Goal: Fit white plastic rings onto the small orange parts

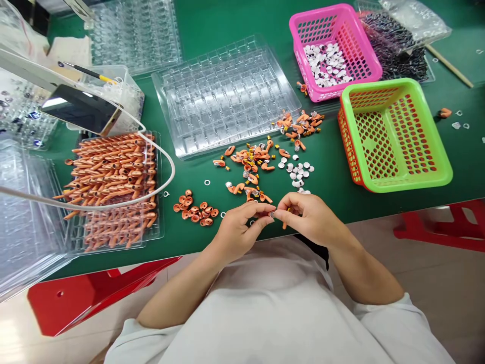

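Observation:
At the table's front edge my two hands meet fingertip to fingertip. My right hand (308,217) is closed on an orange earbud housing (285,225), whose stem and a bit of yellow show below the fingers. Thumb and index finger of my left hand (242,225) are pinched at a tiny silvery piece (272,214) between the hands; the fingers mostly cover it. Just beyond lie a loose pile of orange earbud housings (257,156) with yellow bits and a group of small white discs (299,174). Copper-coloured earbud caps (195,208) lie left of my left hand.
Left stands a clear tray of orange earbud shells (113,177), crossed by a white cable (172,167). A phone (81,108) leans behind it. Empty clear trays (223,96) lie at the back. Right are a pink basket (341,91) of white discs and a green basket (413,182).

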The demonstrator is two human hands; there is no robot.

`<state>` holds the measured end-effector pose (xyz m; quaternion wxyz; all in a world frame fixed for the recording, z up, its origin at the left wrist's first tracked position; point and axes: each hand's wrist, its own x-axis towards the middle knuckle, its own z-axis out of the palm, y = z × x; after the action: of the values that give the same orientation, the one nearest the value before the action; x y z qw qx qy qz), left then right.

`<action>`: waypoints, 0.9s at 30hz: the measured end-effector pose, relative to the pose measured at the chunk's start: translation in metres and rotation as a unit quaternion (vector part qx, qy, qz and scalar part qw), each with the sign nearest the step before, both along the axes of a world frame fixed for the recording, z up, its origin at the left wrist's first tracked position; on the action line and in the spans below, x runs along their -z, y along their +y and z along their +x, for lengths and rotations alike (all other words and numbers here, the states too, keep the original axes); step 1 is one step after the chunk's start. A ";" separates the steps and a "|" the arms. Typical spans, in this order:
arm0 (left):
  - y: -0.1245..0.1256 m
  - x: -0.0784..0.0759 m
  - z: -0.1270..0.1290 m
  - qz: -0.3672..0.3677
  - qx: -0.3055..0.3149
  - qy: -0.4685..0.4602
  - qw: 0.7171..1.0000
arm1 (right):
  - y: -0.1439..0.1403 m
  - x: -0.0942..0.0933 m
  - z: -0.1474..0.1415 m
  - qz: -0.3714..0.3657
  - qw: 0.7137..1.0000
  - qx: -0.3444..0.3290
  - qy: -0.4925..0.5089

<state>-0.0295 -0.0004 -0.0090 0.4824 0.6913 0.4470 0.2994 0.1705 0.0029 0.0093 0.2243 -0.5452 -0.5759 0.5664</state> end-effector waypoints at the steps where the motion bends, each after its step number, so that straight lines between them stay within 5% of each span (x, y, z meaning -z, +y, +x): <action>1: 0.000 -0.001 0.000 0.008 0.002 0.002 1.000 | 0.000 0.000 -0.001 0.010 1.000 0.000 -0.008; 12: -0.001 -0.003 0.001 0.036 -0.007 0.032 0.999 | -0.009 0.005 -0.008 0.102 0.994 0.011 -0.046; 27: -0.009 -0.002 0.003 -0.081 -0.072 -0.056 0.993 | -0.020 0.010 -0.017 0.196 0.979 0.038 -0.034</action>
<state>-0.0263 -0.0092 -0.0070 0.5386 0.5980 0.4903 0.3345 0.1531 -0.0172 -0.0009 0.3285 -0.5314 -0.6614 0.4150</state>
